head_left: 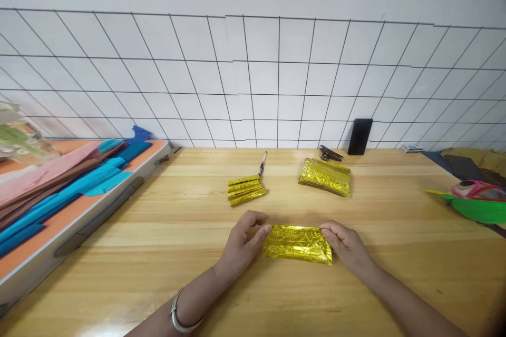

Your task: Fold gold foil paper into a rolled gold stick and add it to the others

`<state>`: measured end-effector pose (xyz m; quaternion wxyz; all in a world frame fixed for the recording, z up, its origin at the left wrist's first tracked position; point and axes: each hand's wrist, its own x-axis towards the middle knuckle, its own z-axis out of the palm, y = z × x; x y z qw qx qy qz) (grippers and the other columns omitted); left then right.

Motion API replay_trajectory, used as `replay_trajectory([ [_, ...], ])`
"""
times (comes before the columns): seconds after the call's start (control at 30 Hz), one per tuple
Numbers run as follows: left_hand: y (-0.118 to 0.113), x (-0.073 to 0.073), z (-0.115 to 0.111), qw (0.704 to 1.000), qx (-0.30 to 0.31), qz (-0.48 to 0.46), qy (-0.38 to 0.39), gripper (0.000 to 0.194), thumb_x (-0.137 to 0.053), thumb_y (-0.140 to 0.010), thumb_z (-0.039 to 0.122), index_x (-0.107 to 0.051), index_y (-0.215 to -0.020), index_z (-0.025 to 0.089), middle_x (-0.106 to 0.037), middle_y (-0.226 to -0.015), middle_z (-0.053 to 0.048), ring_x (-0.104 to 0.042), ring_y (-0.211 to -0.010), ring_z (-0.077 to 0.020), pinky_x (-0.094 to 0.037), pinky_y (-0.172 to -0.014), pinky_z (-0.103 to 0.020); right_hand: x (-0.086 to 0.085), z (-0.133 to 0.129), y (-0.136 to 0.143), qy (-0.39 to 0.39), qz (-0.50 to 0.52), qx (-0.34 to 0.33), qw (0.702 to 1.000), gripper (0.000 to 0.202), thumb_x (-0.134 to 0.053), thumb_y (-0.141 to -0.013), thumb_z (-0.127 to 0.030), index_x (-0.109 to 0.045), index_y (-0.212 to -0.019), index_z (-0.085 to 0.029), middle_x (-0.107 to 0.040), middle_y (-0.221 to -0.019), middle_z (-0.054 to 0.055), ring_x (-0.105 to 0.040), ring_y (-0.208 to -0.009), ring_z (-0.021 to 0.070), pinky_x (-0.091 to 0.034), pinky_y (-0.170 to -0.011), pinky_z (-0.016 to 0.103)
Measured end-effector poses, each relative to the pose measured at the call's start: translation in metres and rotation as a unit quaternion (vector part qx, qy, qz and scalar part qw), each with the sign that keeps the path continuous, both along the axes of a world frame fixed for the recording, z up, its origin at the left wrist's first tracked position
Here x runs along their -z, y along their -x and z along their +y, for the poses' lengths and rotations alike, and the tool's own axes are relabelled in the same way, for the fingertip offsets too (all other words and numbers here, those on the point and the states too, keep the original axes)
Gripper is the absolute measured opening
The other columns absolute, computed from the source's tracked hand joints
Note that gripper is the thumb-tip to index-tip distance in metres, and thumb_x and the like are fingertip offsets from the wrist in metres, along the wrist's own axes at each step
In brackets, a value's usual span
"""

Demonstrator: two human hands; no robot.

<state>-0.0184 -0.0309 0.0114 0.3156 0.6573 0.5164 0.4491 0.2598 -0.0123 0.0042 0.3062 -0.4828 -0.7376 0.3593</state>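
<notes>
Between my hands, a shiny gold foil sheet (pixel 297 245) is held out flat, low over the wooden table (pixel 158 284). My left hand (pixel 245 241) grips its upper left corner with the thumb on top. At the upper right corner, my right hand (pixel 344 244) pinches the sheet between thumb and fingers. Beyond my left hand lie several narrow folded gold foil strips (pixel 245 191). A stack of gold foil sheets (pixel 324 177) sits farther back to the right.
A pen (pixel 263 163) lies behind the strips. Near the tiled wall are a dark hair clip (pixel 331 154) and a leaning black phone (pixel 360 137). Coloured paper (pixel 90 179) covers an orange-topped surface at left. Green and pink items (pixel 478 208) lie at right.
</notes>
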Motion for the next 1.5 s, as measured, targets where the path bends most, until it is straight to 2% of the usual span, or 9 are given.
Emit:
replay_trajectory([
  [0.1, -0.004, -0.006, -0.002, 0.995, 0.013, 0.077, -0.066, 0.021, -0.052, -0.087, 0.034, -0.060, -0.100, 0.019, -0.059, -0.101, -0.008, -0.052, -0.098, -0.0213, -0.039, -0.089, -0.035, -0.002, -0.004, 0.004, -0.005, -0.013, -0.024, 1.000, 0.030, -0.038, -0.092, -0.042, -0.058, -0.085, -0.020, -0.055, -0.071, -0.002, -0.051, -0.065, 0.0141, -0.040, -0.060, 0.023],
  [0.27, -0.015, -0.010, -0.008, 0.977, 0.094, 0.176, -0.078, 0.018, -0.050, -0.089, 0.031, -0.066, -0.090, 0.021, -0.063, -0.080, -0.004, -0.055, -0.079, -0.0185, -0.038, -0.078, -0.032, -0.006, -0.010, 0.007, -0.039, -0.023, -0.056, 0.997, 0.028, -0.037, -0.093, -0.037, -0.058, -0.087, -0.020, -0.057, -0.073, -0.001, -0.053, -0.067, 0.0135, -0.041, -0.063, 0.023],
  [0.43, -0.017, -0.005, -0.008, 0.971, 0.090, 0.200, -0.093, 0.024, -0.047, -0.091, 0.028, -0.063, -0.076, 0.018, -0.059, -0.070, -0.003, -0.052, -0.071, -0.0163, -0.037, -0.071, -0.029, -0.008, -0.011, 0.008, -0.103, -0.059, -0.067, 0.991, 0.023, -0.038, -0.094, -0.031, -0.059, -0.091, -0.021, -0.061, -0.076, 0.002, -0.056, -0.069, 0.0143, -0.043, -0.064, 0.024],
  [0.67, -0.027, -0.014, -0.019, 0.935, 0.140, 0.254, -0.204, 0.014, -0.048, -0.090, 0.021, -0.062, -0.092, 0.019, -0.060, -0.077, -0.004, -0.050, -0.075, -0.0166, -0.035, -0.075, -0.033, -0.025, -0.027, 0.027, -0.317, -0.157, -0.112, 0.929, 0.017, -0.053, -0.088, -0.022, -0.059, -0.104, -0.020, -0.066, -0.091, 0.007, -0.055, -0.092, 0.0214, -0.040, -0.083, 0.038],
  [0.93, -0.021, -0.010, -0.021, 0.897, 0.171, 0.277, -0.299, 0.014, -0.049, -0.087, 0.012, -0.059, -0.097, 0.016, -0.059, -0.074, -0.003, -0.049, -0.075, -0.0168, -0.036, -0.075, -0.035, -0.015, -0.029, 0.024, -0.335, -0.172, -0.129, 0.918, 0.017, -0.044, -0.090, -0.012, -0.059, -0.097, -0.017, -0.064, -0.078, 0.004, -0.054, -0.076, 0.0169, -0.040, -0.072, 0.034],
  [1.13, -0.004, -0.002, -0.011, 0.920, 0.126, 0.244, -0.279, 0.011, -0.051, -0.088, 0.017, -0.060, -0.095, 0.017, -0.059, -0.074, -0.004, -0.049, -0.071, -0.0158, -0.037, -0.068, -0.030, -0.011, -0.015, 0.009, -0.294, -0.139, -0.094, 0.941, 0.016, -0.045, -0.091, -0.016, -0.060, -0.097, -0.019, -0.064, -0.079, 0.004, -0.054, -0.073, 0.0158, -0.041, -0.068, 0.029],
  [1.23, 0.001, 0.005, -0.008, 0.939, 0.096, 0.228, -0.239, 0.012, -0.053, -0.089, 0.024, -0.062, -0.088, 0.017, -0.057, -0.069, -0.003, -0.049, -0.067, -0.0146, -0.036, -0.064, -0.026, -0.008, -0.013, 0.007, -0.225, -0.096, -0.076, 0.967, 0.017, -0.045, -0.092, -0.022, -0.061, -0.096, -0.020, -0.063, -0.078, 0.003, -0.055, -0.073, 0.0153, -0.041, -0.067, 0.027],
  [1.4, 0.003, 0.009, -0.005, 0.977, 0.077, 0.172, -0.099, 0.021, -0.052, -0.089, 0.033, -0.063, -0.080, 0.017, -0.057, -0.067, -0.001, -0.051, -0.064, -0.0122, -0.036, -0.059, -0.022, -0.005, -0.012, 0.005, -0.044, -0.023, -0.019, 0.999, 0.025, -0.041, -0.092, -0.036, -0.060, -0.085, -0.020, -0.056, -0.071, -0.001, -0.052, -0.066, 0.0136, -0.040, -0.061, 0.024],
  [1.5, 0.000, 0.006, -0.004, 0.993, 0.084, 0.077, 0.012, 0.027, -0.051, -0.088, 0.037, -0.058, -0.074, 0.015, -0.056, -0.065, 0.000, -0.050, -0.061, -0.0112, -0.036, -0.058, -0.020, -0.004, -0.011, 0.006, 0.003, 0.013, 0.020, 1.000, 0.028, -0.040, -0.092, -0.041, -0.056, -0.083, -0.020, -0.050, -0.068, -0.002, -0.047, -0.064, 0.0133, -0.038, -0.059, 0.023],
])
